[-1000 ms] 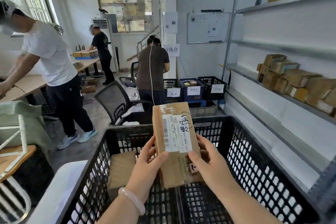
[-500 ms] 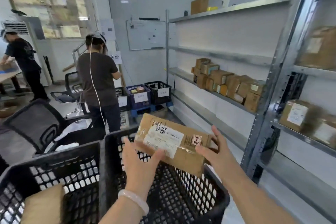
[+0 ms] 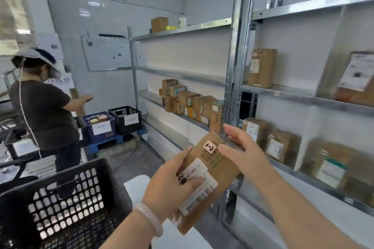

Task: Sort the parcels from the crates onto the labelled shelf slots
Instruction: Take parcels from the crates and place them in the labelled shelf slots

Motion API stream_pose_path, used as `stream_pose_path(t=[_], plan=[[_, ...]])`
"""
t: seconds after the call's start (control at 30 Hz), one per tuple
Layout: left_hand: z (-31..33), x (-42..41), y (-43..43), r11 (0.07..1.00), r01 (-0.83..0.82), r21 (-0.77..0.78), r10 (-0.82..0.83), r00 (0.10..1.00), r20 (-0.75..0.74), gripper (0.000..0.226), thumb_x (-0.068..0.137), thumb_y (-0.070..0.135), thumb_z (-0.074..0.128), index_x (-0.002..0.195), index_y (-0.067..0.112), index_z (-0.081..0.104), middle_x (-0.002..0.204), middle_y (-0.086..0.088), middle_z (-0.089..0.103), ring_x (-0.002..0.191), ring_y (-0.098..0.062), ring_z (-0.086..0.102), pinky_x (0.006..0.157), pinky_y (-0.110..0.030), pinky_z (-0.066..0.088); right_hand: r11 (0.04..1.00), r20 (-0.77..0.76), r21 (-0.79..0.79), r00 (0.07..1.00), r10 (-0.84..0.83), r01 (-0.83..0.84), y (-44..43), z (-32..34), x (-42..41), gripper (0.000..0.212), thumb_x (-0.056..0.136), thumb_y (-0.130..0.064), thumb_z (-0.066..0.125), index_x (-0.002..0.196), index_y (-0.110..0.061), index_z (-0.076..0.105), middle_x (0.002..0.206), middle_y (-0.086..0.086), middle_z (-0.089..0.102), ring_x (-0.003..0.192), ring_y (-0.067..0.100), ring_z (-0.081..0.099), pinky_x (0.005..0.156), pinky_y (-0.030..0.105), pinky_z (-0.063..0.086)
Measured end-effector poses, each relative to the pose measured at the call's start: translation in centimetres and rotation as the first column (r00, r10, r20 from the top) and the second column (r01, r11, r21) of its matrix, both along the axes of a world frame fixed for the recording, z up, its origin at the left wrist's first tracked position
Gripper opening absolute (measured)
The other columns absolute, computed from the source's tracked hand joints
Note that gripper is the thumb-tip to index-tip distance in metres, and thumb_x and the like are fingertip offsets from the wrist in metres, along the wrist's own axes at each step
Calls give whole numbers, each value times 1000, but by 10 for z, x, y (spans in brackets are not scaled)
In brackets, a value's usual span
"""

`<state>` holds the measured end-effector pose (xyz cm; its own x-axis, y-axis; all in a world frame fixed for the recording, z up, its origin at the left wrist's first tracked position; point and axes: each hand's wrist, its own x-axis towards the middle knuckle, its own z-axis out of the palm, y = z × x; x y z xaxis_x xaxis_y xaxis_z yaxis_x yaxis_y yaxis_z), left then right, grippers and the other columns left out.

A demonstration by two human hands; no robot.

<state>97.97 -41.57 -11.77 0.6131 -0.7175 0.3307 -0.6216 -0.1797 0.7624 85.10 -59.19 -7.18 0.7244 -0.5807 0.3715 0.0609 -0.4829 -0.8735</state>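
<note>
- The parcel (image 3: 222, 168), a flat brown carton, hangs tilted in the lower centre of the frame, held in the air by both hands just in front of the metal shelf unit (image 3: 234, 87).
- The left hand (image 3: 172, 184) grips the parcel's lower left edge. Its thumb lies across the white label (image 3: 199, 186), and its fingers are hidden behind the carton.
- The right hand (image 3: 242, 151) pinches the upper right corner, with its thumb on the face just beside a small sticker (image 3: 210, 146) marked 1-2 and its fingers fairly straight behind.
- A black crate (image 3: 70, 198) fills the lower left corner, beside the left forearm.
- Brown cartons (image 3: 190, 103) stand in a row on a middle shelf, and more sit blurred at the right.
- Another person (image 3: 42, 107) stands at the left, near a blue crate (image 3: 99, 125).
</note>
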Motion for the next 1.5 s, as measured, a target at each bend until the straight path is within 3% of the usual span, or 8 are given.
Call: stream_pose_path(t=[0.2,0.33,0.47,0.67,0.83,1.0,1.2,1.5], plan=[[3,-43,-93,971,13,-237,-60,979,-195,60,83,41,75,96,85,38,97,49,58,88,23,57,59,0,44,961,76,-121,967,-242,250,-39,-41,-58,86,66,-66,69,135,-68,18,134,-52,20,127,-20,25,104,32,32],[0,-67,-139,959,65,-277,-127,970,-210,54,84,39,75,109,76,45,96,45,61,87,19,60,60,-2,46,961,55,-95,965,-255,259,-58,-58,-82,89,76,-41,77,133,-71,16,129,-52,30,122,-23,30,96,33,48],[-4,-85,-180,955,194,-223,-236,955,-180,80,83,45,75,144,58,25,119,35,60,106,10,59,82,-16,55,928,75,-69,930,-361,366,-90,-54,-112,83,85,-24,72,138,-63,22,137,-37,38,127,-13,36,91,22,51],[-5,-105,-244,882,448,-143,-447,893,41,102,78,44,78,140,71,3,144,36,27,134,3,33,114,-37,38,863,113,-104,868,-483,494,-143,-41,-145,73,89,-14,66,133,-62,34,137,-24,44,123,-11,43,86,20,53],[4,-109,-309,803,539,-253,-533,840,97,104,73,37,84,136,75,11,143,34,23,134,3,32,113,-32,39,795,100,-203,820,-564,572,-185,-23,-155,78,87,-14,69,134,-64,30,133,-36,42,129,-7,39,97,28,50],[27,-114,-378,727,609,-318,-576,792,200,104,74,40,83,143,67,10,145,17,30,135,-11,35,111,-43,41,664,78,-351,727,-682,661,-222,7,-169,76,86,-31,69,138,-62,23,138,-39,35,130,-11,33,106,33,40],[57,-144,-460,610,692,-386,-642,717,272,103,74,41,82,143,66,9,142,25,25,131,-11,37,105,-40,48,363,69,-601,498,-864,712,-255,30,-209,75,84,-50,61,140,-64,12,140,-52,8,128,-23,13,106,27,28],[94,-225,-545,516,725,-456,-626,683,378,103,76,42,81,144,65,7,153,21,18,143,-13,21,110,-28,28,83,42,-762,177,-983,642,-300,27,-278,77,83,-65,52,145,-55,8,147,-42,-12,127,-25,-18,96,27,18]])
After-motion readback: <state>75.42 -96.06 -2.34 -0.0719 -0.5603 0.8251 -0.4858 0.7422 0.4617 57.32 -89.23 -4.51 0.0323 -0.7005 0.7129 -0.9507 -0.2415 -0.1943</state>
